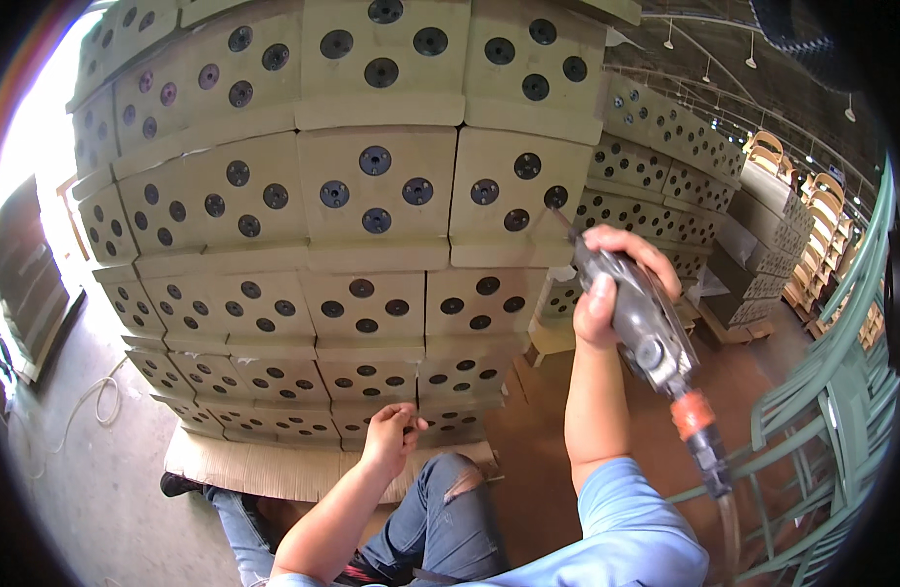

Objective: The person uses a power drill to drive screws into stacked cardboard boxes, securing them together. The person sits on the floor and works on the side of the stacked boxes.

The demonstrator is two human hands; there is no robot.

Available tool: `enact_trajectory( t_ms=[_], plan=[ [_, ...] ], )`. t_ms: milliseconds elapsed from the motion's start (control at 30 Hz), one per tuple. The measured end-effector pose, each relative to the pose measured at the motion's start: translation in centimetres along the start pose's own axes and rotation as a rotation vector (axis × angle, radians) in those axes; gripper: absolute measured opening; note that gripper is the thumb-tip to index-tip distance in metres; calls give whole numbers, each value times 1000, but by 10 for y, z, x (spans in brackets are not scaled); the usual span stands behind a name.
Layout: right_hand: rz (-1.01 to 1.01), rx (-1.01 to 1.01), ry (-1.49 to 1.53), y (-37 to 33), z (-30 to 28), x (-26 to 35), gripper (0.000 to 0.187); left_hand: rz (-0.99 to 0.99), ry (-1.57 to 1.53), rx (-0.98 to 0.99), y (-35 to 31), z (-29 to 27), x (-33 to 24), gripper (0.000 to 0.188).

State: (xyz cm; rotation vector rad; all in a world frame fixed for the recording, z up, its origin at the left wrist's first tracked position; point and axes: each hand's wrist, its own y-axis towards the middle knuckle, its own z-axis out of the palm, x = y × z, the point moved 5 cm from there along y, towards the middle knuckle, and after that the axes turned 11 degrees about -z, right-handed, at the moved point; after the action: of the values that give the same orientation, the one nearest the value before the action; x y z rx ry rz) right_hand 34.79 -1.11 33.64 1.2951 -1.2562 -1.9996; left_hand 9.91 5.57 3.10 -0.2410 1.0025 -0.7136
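My right hand (616, 284) is wrapped round a dark air screwdriver (650, 328) with an orange coupling at its rear and a hose trailing from it. Its thin bit points at the right-hand black disc (555, 198) in a group on a brown box-like panel (523, 245); whether the tip touches is hard to tell. Lower down, in front of the stack, my left hand (391, 437) is held with curled fingers. Anything inside them is too small to make out.
Stacked brown panels (371, 254) with black discs fill the front, standing on a cardboard sheet (303, 470). Green metal chair frames (822, 421) stand close on the right. Farther back are more stacks (655, 166) and wooden chairs (822, 210). A pale hose (102, 396) lies on the left floor.
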Motion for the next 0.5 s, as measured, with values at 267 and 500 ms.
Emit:
enact_trajectory(
  t_ms=[267, 500],
  plan=[
    [-8, -52, 115, -13, 10, 24, 49, -63, -41, -30, 18, -29, 21, 16],
    [4, 9, 154, -26, 24, 17, 53, -111, -94, -77, 26, -46, 40, 16]
  ],
)
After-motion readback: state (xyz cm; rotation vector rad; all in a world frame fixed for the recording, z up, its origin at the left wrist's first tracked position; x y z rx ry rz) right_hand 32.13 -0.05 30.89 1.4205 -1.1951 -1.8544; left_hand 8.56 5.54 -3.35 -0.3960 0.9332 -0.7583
